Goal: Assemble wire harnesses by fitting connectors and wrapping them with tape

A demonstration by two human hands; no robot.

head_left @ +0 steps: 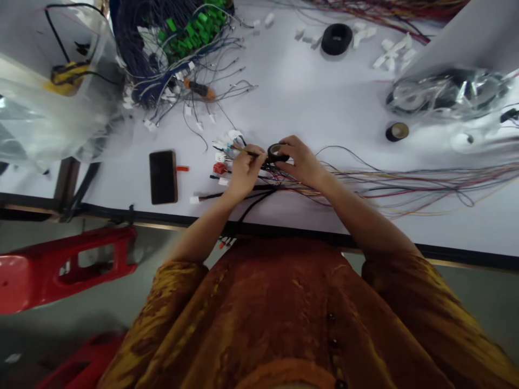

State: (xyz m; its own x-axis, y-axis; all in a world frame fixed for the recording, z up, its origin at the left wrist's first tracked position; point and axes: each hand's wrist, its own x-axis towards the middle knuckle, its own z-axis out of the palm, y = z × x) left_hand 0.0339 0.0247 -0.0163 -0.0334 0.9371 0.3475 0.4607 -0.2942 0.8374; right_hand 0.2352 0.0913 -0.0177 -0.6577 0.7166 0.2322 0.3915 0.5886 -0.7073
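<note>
My right hand (299, 158) is closed around a roll of black tape (278, 153), thumb and fingers on its rim. Close beside it, my left hand (245, 172) pinches some thin wires near the roll. These belong to a wire harness (365, 181) whose long strands run off to the right along the table. Left of my left hand lie its connector ends, among them a red connector (219, 168) and a white connector (195, 200) on a black lead. The spot where tape and wires meet is partly hidden by my fingers.
A phone (163, 177) lies at left beside a small orange tool (183, 168). Behind are a wire bundle with green connectors (198, 29), an orange-black screwdriver (199, 89), another tape roll (336, 39) and a small roll (397, 131). A red stool (60, 270) stands below the table edge.
</note>
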